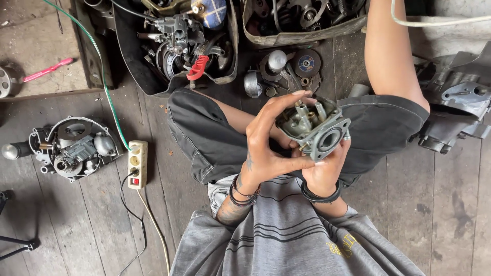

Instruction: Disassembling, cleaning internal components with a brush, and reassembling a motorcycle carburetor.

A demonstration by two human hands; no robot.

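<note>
Person sits on a plank floor (pixel 92 220), grey striped shirt and dark shorts, knees apart. Both hands are up over the lap, holding one grey metal carburetor body (pixel 313 128). Left hand (pixel 266 148) grips it from the left, fingers curled, index fingertip reaching over the top to the brass fittings. Right hand (pixel 323 171) cups it from below, fingers wrapped under the square flange; its round bore faces the camera. Black bands on both wrists. The part is held clear of the floor, above the gap between the thighs. Left of the person, on the floorboards: a white power strip (pixel 137 164) with a red switch, with black and cream cables trailing toward the near edge and a green wire (pixel 105 87) running up to the far left corner. Further left, an engine cover assembly (pixel 74 148) lies open with gears showing. Right edge of the floor: a grey engine casing (pixel 455 102), just beside the right knee. Beyond the knees: small loose parts, including a round abrasive disc (pixel 307 63) and a chrome cap (pixel 252 84). Far side: a black tray (pixel 130 61) full of engine parts with a red plastic piece (pixel 198 67), and a second bin (pixel 302 37) of metal parts next to it. Far left: a pink toothbrush (pixel 47 69).
</note>
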